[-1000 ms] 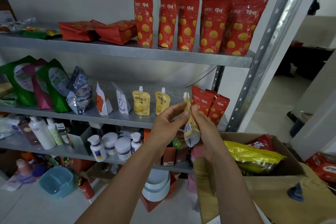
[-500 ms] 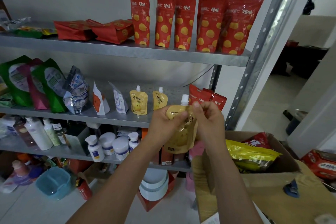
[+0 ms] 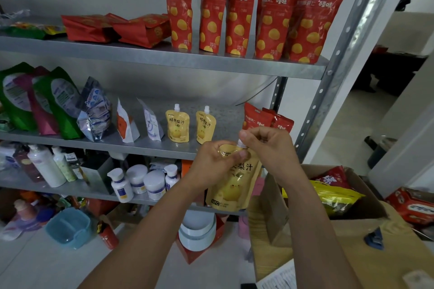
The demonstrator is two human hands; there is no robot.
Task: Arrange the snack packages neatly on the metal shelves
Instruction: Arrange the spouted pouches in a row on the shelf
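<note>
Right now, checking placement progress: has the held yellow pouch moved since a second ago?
Yes. The yellow pouch has turned label-forward and dropped: it now hangs almost wholly below the middle shelf's front edge, not straddling it.

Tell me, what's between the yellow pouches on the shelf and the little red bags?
Just bare metal shelf, seen in the head view.

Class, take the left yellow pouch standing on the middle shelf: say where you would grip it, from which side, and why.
Probably pinch the left pouch at its narrow shoulder under the white cap, reaching from the front and above. It stands upright, flat face forward, its top clear, while a white packet and the right pouch flank it.
</note>
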